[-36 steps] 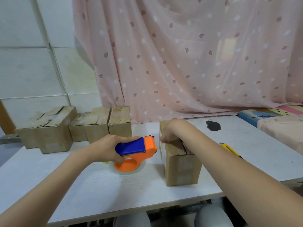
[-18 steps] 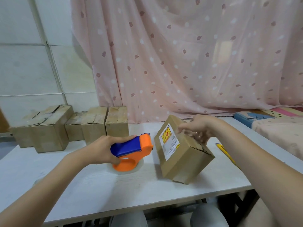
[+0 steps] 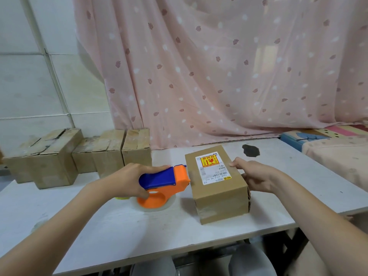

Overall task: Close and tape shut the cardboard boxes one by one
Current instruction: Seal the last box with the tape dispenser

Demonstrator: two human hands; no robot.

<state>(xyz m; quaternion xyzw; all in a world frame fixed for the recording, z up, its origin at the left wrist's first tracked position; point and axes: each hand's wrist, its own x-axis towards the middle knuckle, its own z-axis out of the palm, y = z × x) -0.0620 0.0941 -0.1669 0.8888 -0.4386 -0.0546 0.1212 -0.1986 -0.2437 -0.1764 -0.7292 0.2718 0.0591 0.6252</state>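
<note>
At the centre of the frame a brown cardboard box (image 3: 218,184) lies flat on the white desk (image 3: 123,226), its top face carrying a white shipping label with a red and yellow fragile sticker (image 3: 212,168); the label's small print is too fine to read. Clear tape shows across the box's near face. The right hand (image 3: 252,177) grips the box's right side, thumb on the top edge, the other fingers hidden behind the box. Just left of the box, the left hand (image 3: 131,181) is wrapped around the blue handle of an orange tape dispenser (image 3: 162,185), whose clear tape roll rests on the desk. A small yellow object (image 3: 121,198) peeks from under this hand, too hidden to identify. At middle left, three worn cardboard boxes (image 3: 79,154) stand in a row against the wall, before a pink leaf-patterned curtain (image 3: 219,66).
</note>
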